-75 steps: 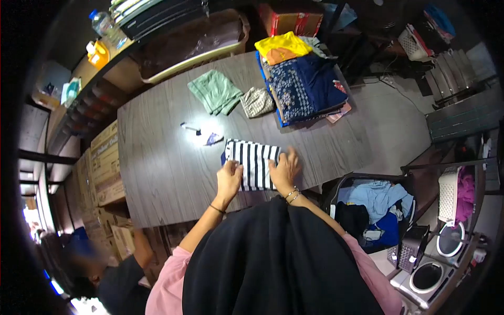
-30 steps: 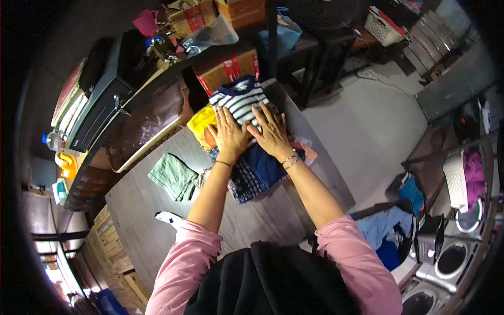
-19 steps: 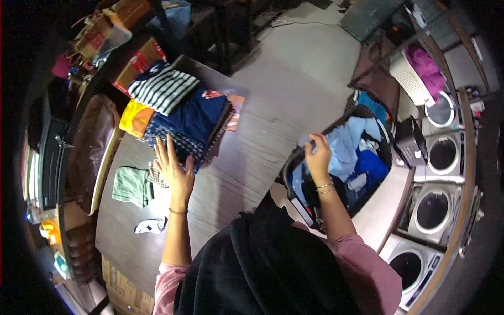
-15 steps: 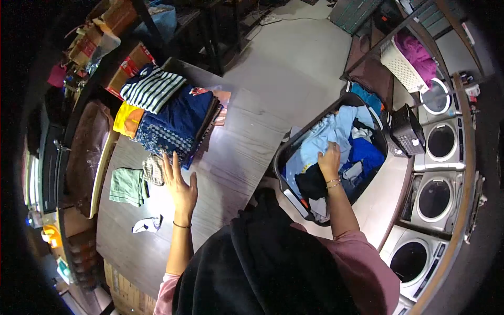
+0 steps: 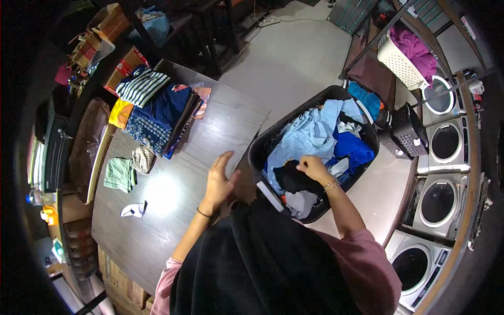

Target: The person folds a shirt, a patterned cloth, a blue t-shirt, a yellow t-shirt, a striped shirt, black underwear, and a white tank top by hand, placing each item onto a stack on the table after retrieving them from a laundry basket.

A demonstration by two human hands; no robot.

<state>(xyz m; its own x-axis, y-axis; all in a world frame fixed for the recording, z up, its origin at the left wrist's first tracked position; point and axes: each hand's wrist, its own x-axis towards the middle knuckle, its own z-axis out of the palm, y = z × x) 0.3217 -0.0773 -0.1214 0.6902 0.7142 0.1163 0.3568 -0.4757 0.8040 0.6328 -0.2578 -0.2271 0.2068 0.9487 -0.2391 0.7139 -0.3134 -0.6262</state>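
A black laundry basket holds a light blue garment, a black cloth, a grey cloth and blue clothes. My right hand is over the basket at the black cloth, its fingers curled; what they pinch, if anything, is too small to make out. Nothing is in my left hand, which hovers with fingers apart above the table's edge, left of the basket. On the grey table lie a stack of folded clothes, a green cloth, a beige patterned cloth and a small white-and-dark item.
Front-loading washers line the right side. A white basket with purple cloth sits at the upper right, above a dark grey basket. Boxes and a shelf stand at the left.
My left hand has moved right, away from the folded stack. My right hand has shifted left and down from the light blue garment to the black cloth. The view has shifted slightly.
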